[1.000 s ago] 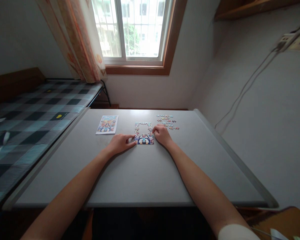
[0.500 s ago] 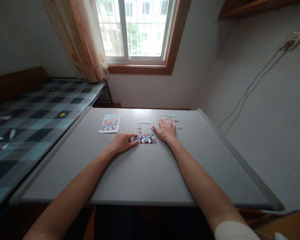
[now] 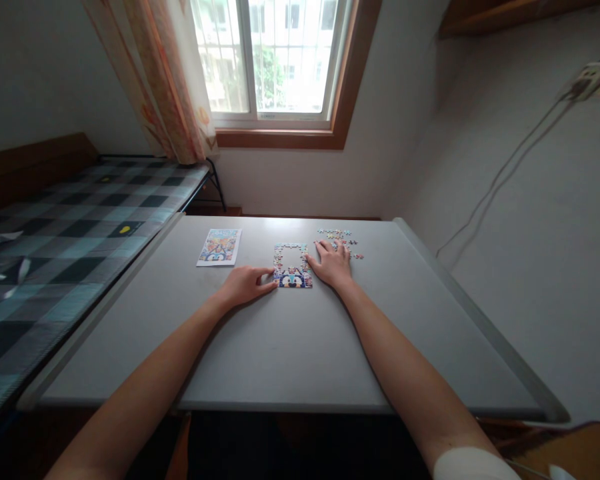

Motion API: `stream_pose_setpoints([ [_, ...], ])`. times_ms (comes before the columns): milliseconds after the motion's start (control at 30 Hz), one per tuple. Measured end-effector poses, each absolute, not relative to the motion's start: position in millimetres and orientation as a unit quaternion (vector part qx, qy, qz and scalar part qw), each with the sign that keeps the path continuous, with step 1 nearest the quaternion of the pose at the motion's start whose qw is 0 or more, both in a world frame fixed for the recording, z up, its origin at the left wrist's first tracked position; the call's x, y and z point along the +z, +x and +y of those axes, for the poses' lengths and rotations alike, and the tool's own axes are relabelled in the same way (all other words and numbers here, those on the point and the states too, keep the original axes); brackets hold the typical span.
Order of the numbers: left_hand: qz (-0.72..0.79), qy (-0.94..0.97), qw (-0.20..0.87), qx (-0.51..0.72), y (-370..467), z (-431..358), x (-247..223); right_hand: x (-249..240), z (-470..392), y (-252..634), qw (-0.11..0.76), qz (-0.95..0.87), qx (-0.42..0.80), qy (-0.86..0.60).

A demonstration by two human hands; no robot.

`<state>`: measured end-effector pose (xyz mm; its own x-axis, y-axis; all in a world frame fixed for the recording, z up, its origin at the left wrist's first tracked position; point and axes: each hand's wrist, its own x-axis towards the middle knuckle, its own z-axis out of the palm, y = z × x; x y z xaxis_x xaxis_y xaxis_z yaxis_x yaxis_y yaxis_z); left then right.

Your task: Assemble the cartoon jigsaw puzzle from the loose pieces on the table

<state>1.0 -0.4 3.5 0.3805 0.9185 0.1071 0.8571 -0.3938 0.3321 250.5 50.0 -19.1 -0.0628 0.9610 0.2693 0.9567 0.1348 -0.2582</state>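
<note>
A jigsaw puzzle [image 3: 294, 280] lies flat on the table, its border and bottom rows joined around a bare middle. At its left edge rests my left hand [image 3: 245, 285], thumb and forefinger apart and touching the puzzle's side. My right hand [image 3: 333, 263] lies palm down with spread fingers, the thumb at the puzzle's right edge and the other fingertips among loose puzzle pieces [image 3: 337, 234]. Some of those pieces are hidden under the fingers. To the left lies a printed picture sheet [image 3: 219, 247] with a similar colourful design.
The grey-white table [image 3: 290, 353] has raised side rails. A bed with a checked cover [image 3: 95, 227] stands along its left side. Behind are a window [image 3: 285, 67] and a curtain [image 3: 155, 80]. A cable [image 3: 500, 180] hangs on the right wall.
The fingers of my right hand have shifted slightly at the loose pieces, and a reddish piece now shows by the forefinger. My left hand has stayed in place.
</note>
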Motion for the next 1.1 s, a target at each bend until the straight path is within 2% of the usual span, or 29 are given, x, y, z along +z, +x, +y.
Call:
stream_pose_setpoints([
  [367,0.534,0.826,0.111,0.14,-0.4,0.8,1.5,-19.1,46.5,254.9,0.281,-0.697,-0.015,-0.659],
  [600,0.539,0.824,0.116,0.131,0.4,0.2,2.7,-20.2,48.0,256.7,0.243,-0.678,0.0,-0.694],
  [1100,0.539,0.823,0.118,0.137,0.3,-0.6,2.9,-17.9,46.0,257.1,0.272,-0.649,0.02,-0.71],
])
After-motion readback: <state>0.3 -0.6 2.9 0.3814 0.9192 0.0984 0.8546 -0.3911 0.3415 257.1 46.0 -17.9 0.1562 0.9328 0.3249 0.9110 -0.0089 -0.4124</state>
